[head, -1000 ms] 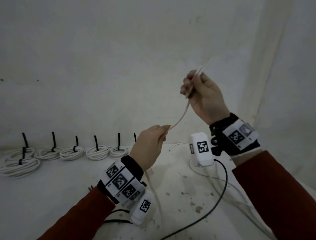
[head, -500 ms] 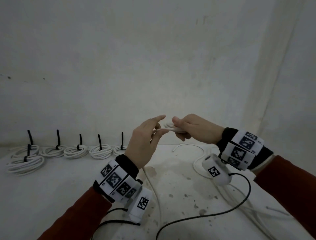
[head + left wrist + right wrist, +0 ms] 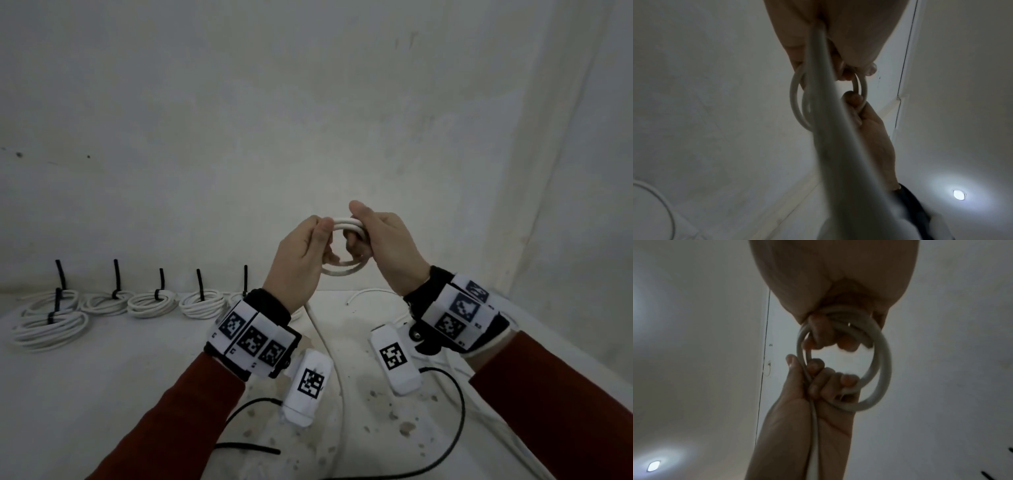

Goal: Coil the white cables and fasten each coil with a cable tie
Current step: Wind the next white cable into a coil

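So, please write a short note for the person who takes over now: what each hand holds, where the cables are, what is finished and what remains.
Left hand: grips the left side of the small white coil, held up in the air.
Right hand: grips the coil's right side, fingers through the loops.
The coil has only a few loops and no tie; the rest of this cable hangs down to the table.
Done: tied coils with black ties lie in a row at the far left.
Left: finish winding, fasten with a tie. More loose white cable lies behind the hands.
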The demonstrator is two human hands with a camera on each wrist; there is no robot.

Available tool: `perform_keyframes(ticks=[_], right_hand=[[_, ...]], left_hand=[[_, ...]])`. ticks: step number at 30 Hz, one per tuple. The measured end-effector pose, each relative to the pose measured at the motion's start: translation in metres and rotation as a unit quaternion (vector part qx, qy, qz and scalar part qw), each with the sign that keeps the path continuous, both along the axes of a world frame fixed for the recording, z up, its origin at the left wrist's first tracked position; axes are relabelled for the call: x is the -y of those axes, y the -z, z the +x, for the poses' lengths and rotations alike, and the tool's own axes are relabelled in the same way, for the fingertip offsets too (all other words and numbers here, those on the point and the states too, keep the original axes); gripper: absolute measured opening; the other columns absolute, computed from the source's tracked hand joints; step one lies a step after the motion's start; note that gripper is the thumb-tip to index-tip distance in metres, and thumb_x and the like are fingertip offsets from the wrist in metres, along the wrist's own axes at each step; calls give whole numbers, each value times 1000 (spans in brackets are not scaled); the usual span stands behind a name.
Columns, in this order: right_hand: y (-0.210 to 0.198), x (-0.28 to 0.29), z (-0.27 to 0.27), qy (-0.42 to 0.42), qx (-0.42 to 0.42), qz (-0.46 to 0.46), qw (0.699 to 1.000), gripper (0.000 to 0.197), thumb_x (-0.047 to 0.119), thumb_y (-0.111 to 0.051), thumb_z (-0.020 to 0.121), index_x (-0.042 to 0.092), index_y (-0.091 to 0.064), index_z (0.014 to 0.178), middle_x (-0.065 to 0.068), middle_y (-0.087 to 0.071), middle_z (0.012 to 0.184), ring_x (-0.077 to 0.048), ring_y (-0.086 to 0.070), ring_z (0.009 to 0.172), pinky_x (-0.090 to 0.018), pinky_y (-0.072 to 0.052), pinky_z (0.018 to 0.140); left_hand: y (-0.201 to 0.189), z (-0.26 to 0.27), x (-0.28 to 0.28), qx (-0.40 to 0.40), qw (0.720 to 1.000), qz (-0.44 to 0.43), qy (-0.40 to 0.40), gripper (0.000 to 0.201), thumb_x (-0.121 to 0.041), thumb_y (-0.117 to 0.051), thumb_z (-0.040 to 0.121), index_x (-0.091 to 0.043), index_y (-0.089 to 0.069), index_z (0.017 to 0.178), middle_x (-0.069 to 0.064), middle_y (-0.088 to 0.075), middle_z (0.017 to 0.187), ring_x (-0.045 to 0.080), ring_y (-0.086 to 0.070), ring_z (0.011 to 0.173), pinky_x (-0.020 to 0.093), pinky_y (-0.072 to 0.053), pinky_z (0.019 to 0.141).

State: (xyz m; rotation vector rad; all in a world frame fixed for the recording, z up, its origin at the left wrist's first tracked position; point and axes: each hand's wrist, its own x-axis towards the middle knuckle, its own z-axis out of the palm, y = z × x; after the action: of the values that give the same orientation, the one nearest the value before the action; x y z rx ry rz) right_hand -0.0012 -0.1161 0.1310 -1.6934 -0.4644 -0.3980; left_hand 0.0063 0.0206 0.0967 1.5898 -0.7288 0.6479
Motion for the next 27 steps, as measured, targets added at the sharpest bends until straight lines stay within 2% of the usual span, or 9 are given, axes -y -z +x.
perform_keyframes(ticks=[4, 7, 9, 12, 15, 18, 21, 22, 27], right_hand=[[-7, 5, -6, -139, -79, -3, 987, 52, 35, -36, 102, 4, -60, 68, -2, -43, 41, -22, -48, 44, -36, -47, 63], [-8, 5, -14, -212, -137, -10, 968, 53, 45, -34, 97, 5, -59, 74, -2, -36, 39, -19, -40, 37, -33, -49, 61], [-9, 5, -17, -217, -150, -14, 965, 52, 45, -34, 98, 6, -57, 71, 1, -32, 36, -16, -33, 35, -30, -45, 56], [-14, 9, -18, -210, -180, 13, 961, 52, 43, -35, 100, 6, -56, 69, 3, -26, 34, -12, -22, 32, -25, -36, 45], [-15, 11, -17, -214, -204, 32, 955, 54, 42, -34, 100, 6, -62, 70, 4, -23, 33, -10, -18, 31, -22, -31, 39], [-13, 11, -18, -254, -224, 44, 940, 47, 37, -33, 100, 9, -55, 70, 6, -23, 37, -10, -21, 34, -24, -37, 44], [-7, 14, -18, -289, -238, 71, 925, 38, 32, -36, 97, 12, -50, 68, 7, -28, 45, -12, -31, 43, -25, -45, 58], [-5, 15, -19, -299, -239, 79, 920, 37, 32, -35, 97, 13, -49, 69, 7, -29, 46, -12, -33, 45, -25, -45, 61], [0, 14, -19, -344, -240, 89, 903, 46, 44, -29, 97, 11, -54, 77, 8, -30, 45, -10, -26, 43, -25, -35, 56]], left_hand=[[-4, -1, -4, 13, 999, 18, -50, 38, -36, -37, 100, -15, -46, 69, -6, -43, 54, 13, -44, 48, 34, -41, 52], [-8, -1, -3, 24, 998, 24, -58, 41, -34, -37, 101, -18, -46, 64, -9, -42, 51, 11, -40, 48, 28, -36, 51], [-12, -1, -1, -10, 999, 1, -40, 45, -35, -39, 100, -19, -46, 59, -11, -43, 44, 9, -39, 42, 23, -35, 48], [-19, -3, 2, -87, 995, -47, -9, 54, -39, -40, 99, -7, -49, 57, -2, -40, 41, 15, -38, 34, 24, -41, 37], [-20, -2, 5, -93, 995, -33, -12, 59, -38, -38, 100, 1, -52, 58, -3, -38, 36, 13, -36, 32, 22, -37, 35], [-18, 5, 4, -85, 996, -14, -19, 61, -39, -39, 100, 4, -51, 59, -9, -35, 36, 12, -32, 35, 24, -29, 41], [-19, 7, 0, -104, 994, -18, 24, 57, -36, -42, 99, -21, -44, 45, -11, -32, 40, 10, -28, 35, 22, -25, 44], [-20, 6, -1, -111, 993, -16, 35, 57, -35, -41, 100, -25, -41, 43, -10, -32, 40, 10, -27, 34, 21, -25, 42], [-25, 4, 2, -144, 988, -14, 58, 54, -37, -38, 100, -11, -37, 54, -6, -31, 39, 10, -24, 31, 17, -22, 37]])
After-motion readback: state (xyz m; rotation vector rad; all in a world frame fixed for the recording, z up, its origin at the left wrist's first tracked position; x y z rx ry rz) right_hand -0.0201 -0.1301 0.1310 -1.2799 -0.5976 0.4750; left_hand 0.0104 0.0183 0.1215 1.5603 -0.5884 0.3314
